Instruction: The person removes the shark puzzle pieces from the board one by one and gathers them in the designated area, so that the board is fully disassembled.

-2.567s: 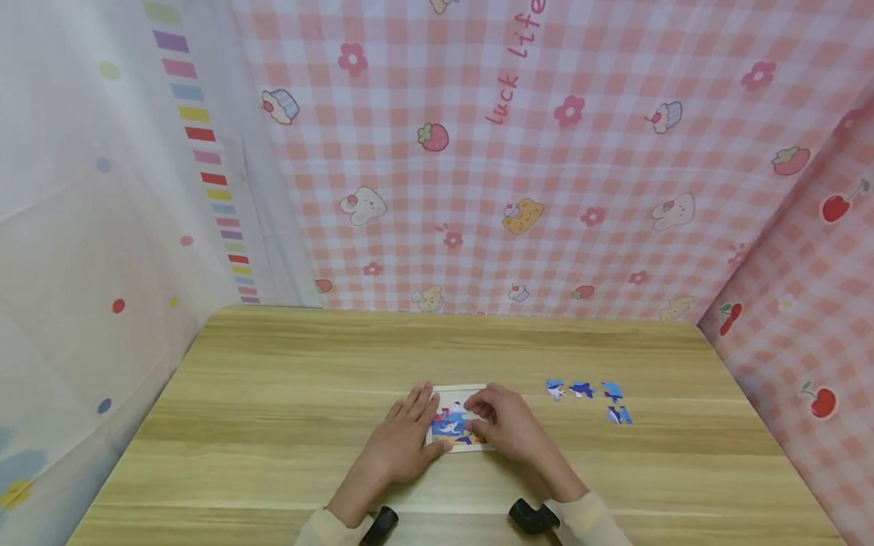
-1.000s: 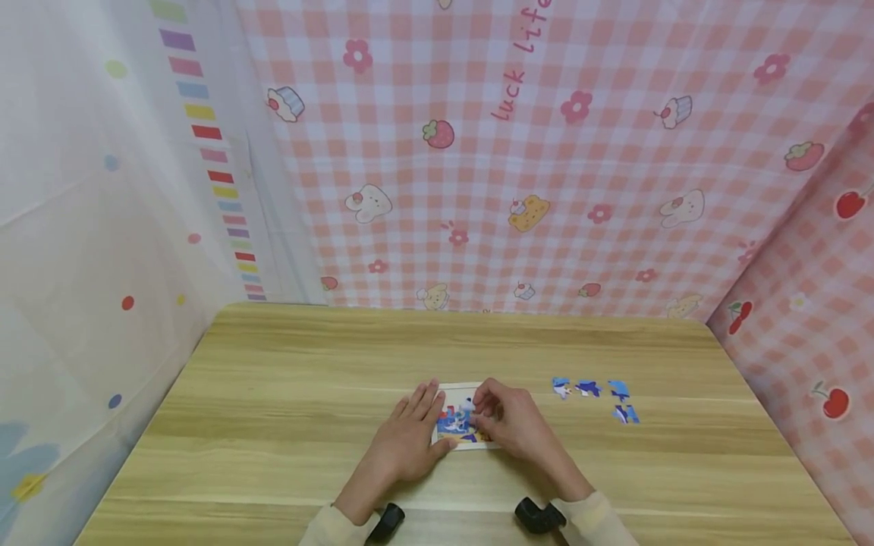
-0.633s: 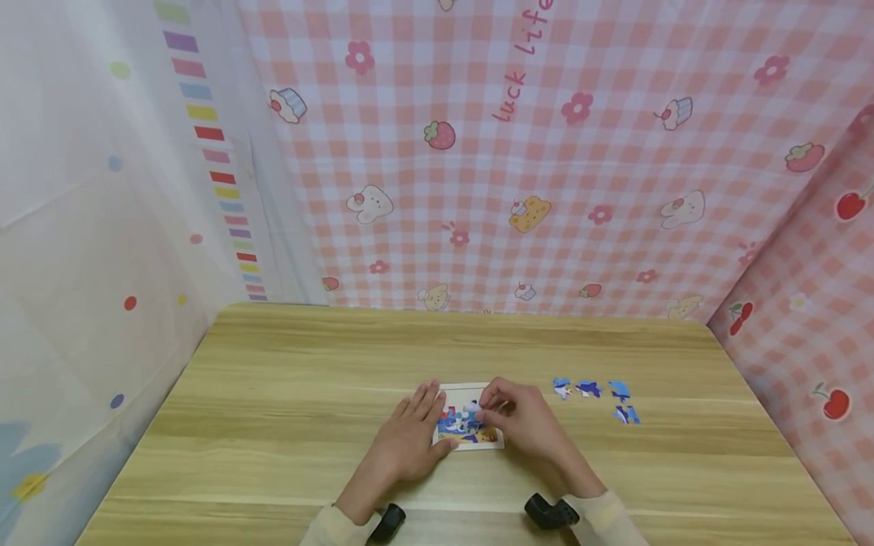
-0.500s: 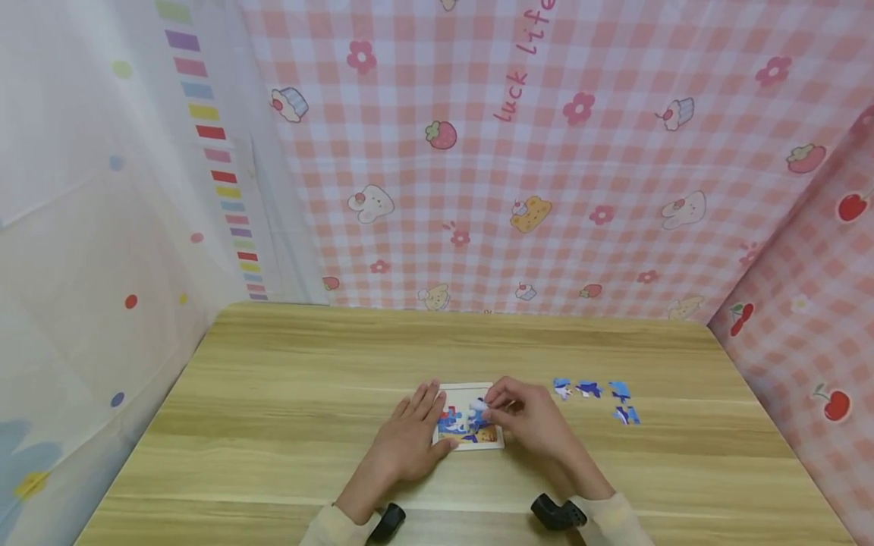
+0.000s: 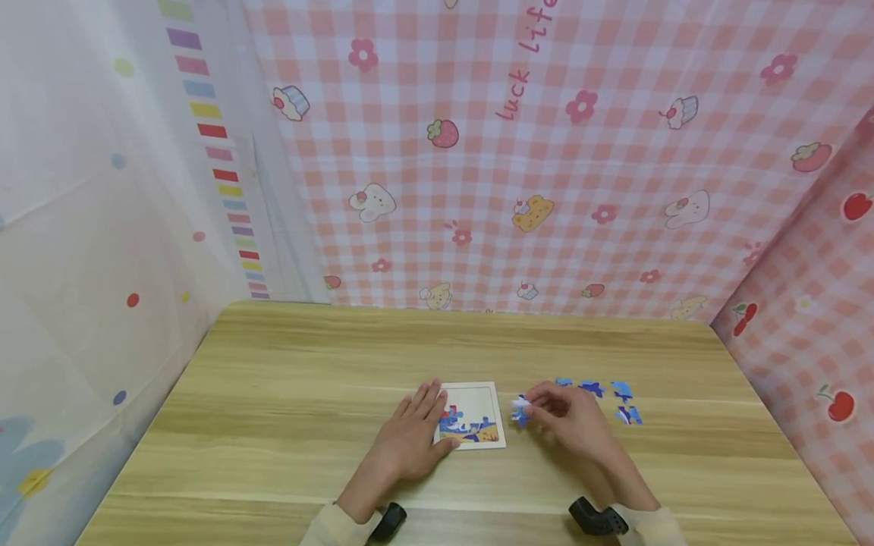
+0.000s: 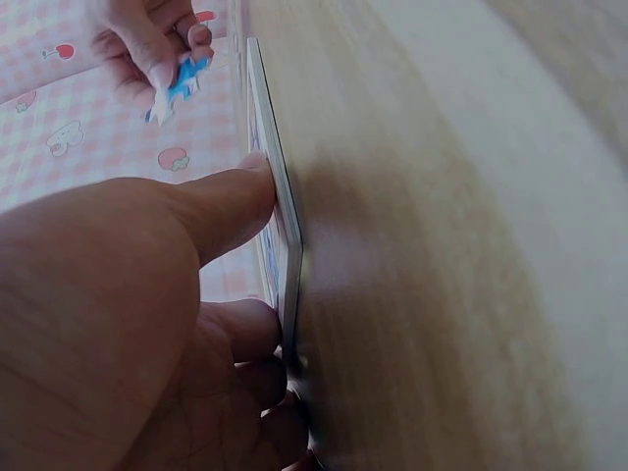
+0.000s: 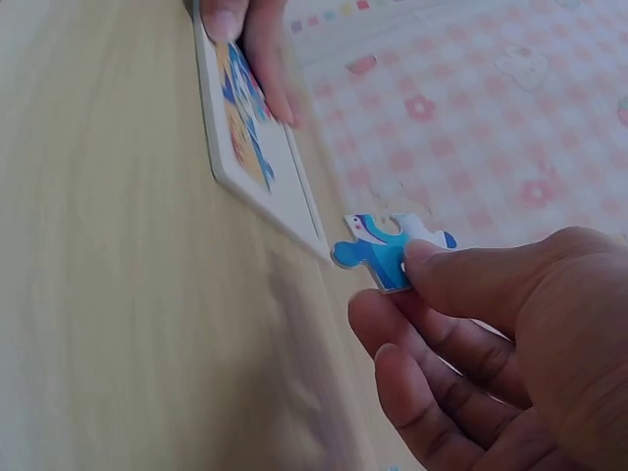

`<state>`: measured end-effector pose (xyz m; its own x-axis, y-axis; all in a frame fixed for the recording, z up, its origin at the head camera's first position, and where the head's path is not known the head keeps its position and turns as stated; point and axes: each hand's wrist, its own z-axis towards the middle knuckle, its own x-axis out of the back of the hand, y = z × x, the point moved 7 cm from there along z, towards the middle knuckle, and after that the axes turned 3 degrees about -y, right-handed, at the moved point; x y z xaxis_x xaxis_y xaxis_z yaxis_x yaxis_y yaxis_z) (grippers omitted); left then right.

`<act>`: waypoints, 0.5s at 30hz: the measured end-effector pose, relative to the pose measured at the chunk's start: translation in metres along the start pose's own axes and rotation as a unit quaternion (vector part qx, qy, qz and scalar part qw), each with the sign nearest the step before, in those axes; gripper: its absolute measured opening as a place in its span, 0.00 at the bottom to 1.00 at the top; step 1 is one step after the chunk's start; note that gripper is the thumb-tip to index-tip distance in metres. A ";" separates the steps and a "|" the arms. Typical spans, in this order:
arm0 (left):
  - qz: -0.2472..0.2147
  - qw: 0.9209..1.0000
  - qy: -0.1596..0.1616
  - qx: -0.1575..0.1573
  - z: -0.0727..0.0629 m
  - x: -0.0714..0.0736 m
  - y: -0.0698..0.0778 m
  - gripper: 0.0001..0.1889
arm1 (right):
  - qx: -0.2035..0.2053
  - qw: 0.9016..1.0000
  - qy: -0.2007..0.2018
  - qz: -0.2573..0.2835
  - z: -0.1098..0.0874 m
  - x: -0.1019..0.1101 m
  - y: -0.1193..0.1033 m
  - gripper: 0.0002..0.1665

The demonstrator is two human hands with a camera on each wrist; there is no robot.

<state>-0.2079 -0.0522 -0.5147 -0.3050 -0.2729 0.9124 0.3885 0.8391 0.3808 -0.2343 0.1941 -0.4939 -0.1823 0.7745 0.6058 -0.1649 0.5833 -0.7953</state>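
Observation:
A white-framed puzzle board (image 5: 471,397) lies on the table, its lower part filled with joined pieces showing a sea picture. My left hand (image 5: 408,436) rests flat along the board's left edge, the thumb on its lower border. To the right of the board, my right hand (image 5: 573,421) pinches a blue and white puzzle piece (image 7: 378,257) between thumb and fingers, raised off the table. The left wrist view shows the same pinched piece (image 6: 180,86) beyond the board's edge. Loose puzzle pieces (image 5: 622,391) lie behind and to the right of my right hand, which partly covers one.
The wooden table (image 5: 307,364) stretches out on both sides of the board. Pink checked cloth (image 5: 478,174) hangs at the back and right, and a white dotted cloth (image 5: 89,243) on the left. Black wrist devices (image 5: 597,517) sit at both wrists.
My right hand has moved off the board to the right, carrying the pinched piece with it. More of the board's bare upper area shows. My left hand has stayed in place.

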 end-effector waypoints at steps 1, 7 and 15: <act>0.002 1.000 0.001 -0.001 0.000 0.000 0.000 0.40 | -0.004 1.000 0.003 -0.002 -0.001 0.003 0.003 0.06; -0.001 1.000 -0.001 -0.002 0.001 -0.002 -0.001 0.40 | -0.017 0.999 0.025 -0.016 -0.009 0.024 0.014 0.06; -0.006 1.000 -0.003 0.000 0.001 -0.001 -0.001 0.40 | -0.011 0.998 0.043 -0.038 -0.012 0.051 0.029 0.07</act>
<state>-0.2089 -0.0522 -0.5159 -0.3143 -0.2802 0.9070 0.3854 0.8355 0.3917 -0.2363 0.2535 -0.4865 -0.0856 0.7450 0.6616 -0.1533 0.6463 -0.7476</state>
